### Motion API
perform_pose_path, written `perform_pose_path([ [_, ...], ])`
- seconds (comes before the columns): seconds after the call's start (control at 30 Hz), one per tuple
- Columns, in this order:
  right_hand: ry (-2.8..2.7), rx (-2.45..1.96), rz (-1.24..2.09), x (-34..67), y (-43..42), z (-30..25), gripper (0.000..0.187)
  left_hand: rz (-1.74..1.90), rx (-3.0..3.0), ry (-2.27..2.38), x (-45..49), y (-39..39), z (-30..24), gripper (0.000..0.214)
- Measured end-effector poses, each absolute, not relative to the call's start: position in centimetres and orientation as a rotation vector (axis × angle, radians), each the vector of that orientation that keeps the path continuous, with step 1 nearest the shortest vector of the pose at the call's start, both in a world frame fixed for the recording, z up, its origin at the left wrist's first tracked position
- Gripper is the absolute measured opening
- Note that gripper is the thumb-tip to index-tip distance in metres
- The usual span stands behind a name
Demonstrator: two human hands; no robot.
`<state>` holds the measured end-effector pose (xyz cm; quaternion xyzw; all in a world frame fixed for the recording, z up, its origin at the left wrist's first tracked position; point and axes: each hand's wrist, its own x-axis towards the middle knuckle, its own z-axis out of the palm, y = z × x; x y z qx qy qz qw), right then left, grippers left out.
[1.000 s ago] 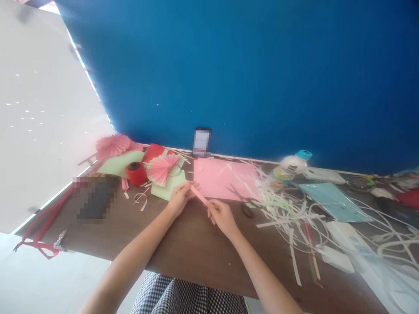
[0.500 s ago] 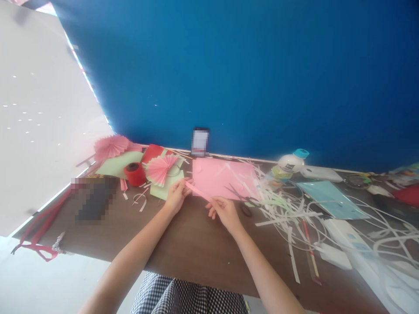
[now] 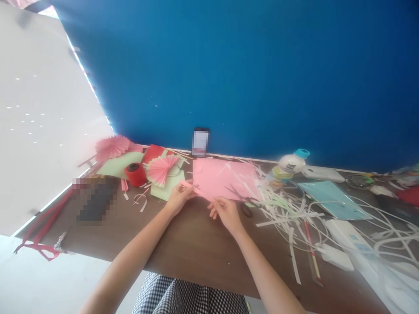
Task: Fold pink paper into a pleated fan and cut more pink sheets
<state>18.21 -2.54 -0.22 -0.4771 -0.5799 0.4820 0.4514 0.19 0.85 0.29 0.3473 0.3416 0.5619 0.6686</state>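
Some checked cloth (image 3: 190,296) shows nearest, below the near edge of the brown table (image 3: 186,246). Above this table, the left hand (image 3: 179,199) holds the left part of a narrow pink strip (image 3: 203,193), and the right hand (image 3: 226,211) pinches its right end between thumb and finger. Compared with one second ago, the strip slants less steeply and more of its length shows; it seems that the handling continues, with nothing laid down. Whether it is folded cannot be told. Farther lies a pink sheet (image 3: 214,170), with scissors (image 3: 242,199) across its right near corner; a blue wall (image 3: 222,78) stands behind.
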Motion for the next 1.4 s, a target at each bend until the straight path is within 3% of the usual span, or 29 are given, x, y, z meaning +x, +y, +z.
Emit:
perform_pose_path([
  [0.1, -1.456, -1.193, 1.179, 18.3, -2.6, -0.4, 0.032, 1.263, 0.793, 0.765, 0.4, 0.7, 0.2, 0.035],
  [0.33, -1.645, -1.191, 0.645, 18.0, -3.0, -0.2, 0.017, 1.280, 0.786, 0.815, 0.7, 0.5, -0.1, 0.031],
  [0.6, -1.480, -1.286, 0.814, 18.4, -2.9, -0.3, 0.022, 1.204, 0.877, 0.851, 0.7, 0.3, 0.3, 0.036],
  [0.93, -1.164, -1.174, 1.281, 19.2, -2.0, -0.3, 0.024, 1.124, 0.910, 0.778, 0.3, 0.3, 0.4, 0.035],
  [1.13, -1.368, -1.096, 1.389, 19.1, -2.6, 0.5, 0.022, 1.138, 0.736, 0.756, 0.2, 0.5, 0.2, 0.031],
  [1.27, -1.554, -1.077, 1.279, 18.8, -3.0, 0.9, 0.021, 1.152, 0.733, 0.791, 0.3, 0.6, 0.2, 0.035],
  [1.4, -1.625, -1.148, 0.837, 18.6, -3.0, 0.5, 0.025, 1.025, 0.956, 0.843, 0.7, -0.1, 0.3, 0.041],
])
